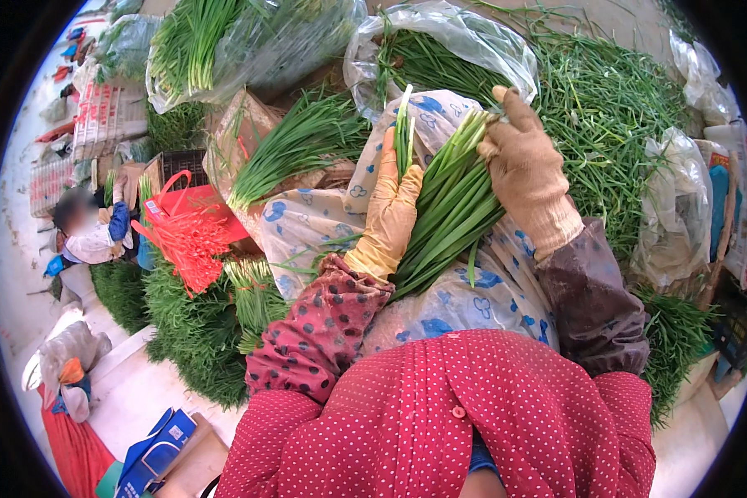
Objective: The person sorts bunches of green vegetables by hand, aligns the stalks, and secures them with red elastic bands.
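A large bundle of garlic chives lies slanted across my lap on a patterned plastic apron, its pale cut ends pointing up and right. My left hand, in a yellowish glove, grips a few chive stalks that stand up between thumb and fingers, beside the bundle. At the bundle's pale ends is my right hand, in a tan knit glove. Its index finger points up while the other fingers curl against the stalk ends; their tips are partly hidden.
Loose chives are heaped at the right, beside an open clear plastic bag of greens. A sorted bunch rests to the left. Red ties hang near stacked green bundles. Another person sits at the far left.
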Tool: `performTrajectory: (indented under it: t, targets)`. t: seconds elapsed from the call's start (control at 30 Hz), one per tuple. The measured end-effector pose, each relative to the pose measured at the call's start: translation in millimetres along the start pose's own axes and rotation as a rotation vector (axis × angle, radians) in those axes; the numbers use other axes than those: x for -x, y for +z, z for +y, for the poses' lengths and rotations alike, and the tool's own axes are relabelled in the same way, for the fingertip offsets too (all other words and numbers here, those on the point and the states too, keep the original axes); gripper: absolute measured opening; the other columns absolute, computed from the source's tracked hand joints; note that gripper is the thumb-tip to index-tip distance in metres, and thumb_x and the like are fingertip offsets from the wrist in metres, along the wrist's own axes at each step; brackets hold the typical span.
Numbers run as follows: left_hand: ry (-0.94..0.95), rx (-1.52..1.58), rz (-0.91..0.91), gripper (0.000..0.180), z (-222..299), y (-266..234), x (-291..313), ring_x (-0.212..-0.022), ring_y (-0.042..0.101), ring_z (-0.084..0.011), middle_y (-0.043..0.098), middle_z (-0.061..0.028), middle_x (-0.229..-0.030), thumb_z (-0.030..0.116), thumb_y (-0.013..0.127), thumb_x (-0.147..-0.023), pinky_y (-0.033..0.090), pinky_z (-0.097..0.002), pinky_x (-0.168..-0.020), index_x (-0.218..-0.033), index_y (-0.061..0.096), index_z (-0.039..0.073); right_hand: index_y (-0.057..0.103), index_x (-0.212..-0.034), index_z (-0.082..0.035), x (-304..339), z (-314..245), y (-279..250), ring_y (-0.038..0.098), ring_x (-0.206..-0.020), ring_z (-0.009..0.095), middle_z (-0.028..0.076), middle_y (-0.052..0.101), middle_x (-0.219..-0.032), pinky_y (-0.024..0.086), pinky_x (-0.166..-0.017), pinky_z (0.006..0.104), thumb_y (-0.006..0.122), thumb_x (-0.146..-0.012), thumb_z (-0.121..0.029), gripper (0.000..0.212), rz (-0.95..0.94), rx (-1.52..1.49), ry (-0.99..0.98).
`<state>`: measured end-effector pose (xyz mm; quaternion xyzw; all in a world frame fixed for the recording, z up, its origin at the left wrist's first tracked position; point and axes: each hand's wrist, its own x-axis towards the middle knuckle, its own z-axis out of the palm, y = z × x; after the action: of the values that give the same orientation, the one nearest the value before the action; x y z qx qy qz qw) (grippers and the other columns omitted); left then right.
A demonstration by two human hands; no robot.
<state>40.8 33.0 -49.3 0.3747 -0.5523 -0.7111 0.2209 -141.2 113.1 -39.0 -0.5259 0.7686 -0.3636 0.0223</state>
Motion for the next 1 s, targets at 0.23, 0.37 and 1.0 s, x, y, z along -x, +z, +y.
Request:
performTrajectory:
  t: [0.23, 0.37, 1.0]
  targets:
    - [0.037, -0.054, -0.016, 0.052, -8, 1, 0, -0.123, 0.041, -0.0107, 0.039, -0.0006, -0.145, 0.017, 0.046, -0.103, 0.033, -0.0244, -0.106, -0.152, 0.027, 0.011, 0.068, -0.104, -0.001, -13, 29, 4, 0.053, -0.123, 0.033, 0.017, 0.057, -0.131, 0.048, -0.097, 0.0352, 0.069, -0.083, -0.008, 0.022, 0.015, -0.273, 0.206]
    - [-0.06, 0.01, -0.284, 0.083, 14, -9, -1, -0.129, 0.04, -0.016, 0.041, -0.0096, -0.145, 0.04, 0.063, -0.093, 0.031, -0.0269, -0.108, -0.153, 0.017, 0.005, 0.067, -0.099, -0.003, -12, 20, -11, 0.06, -0.111, 0.033, 0.013, 0.06, -0.126, 0.052, -0.088, 0.0348, 0.07, -0.08, -0.008, 0.02, 0.039, -0.091, -0.01]
    - [-0.229, -0.124, -0.471, 0.101, 22, -22, -19, -0.124, 0.046, -0.0178, 0.046, -0.0099, -0.141, 0.004, 0.077, -0.078, 0.037, -0.0269, -0.105, -0.154, 0.011, 0.007, 0.071, -0.106, -0.009, -36, 57, 10, 0.068, -0.093, 0.023, 0.009, 0.069, -0.109, 0.053, -0.085, 0.031, 0.065, -0.09, -0.027, 0.024, 0.066, -0.115, 0.36]
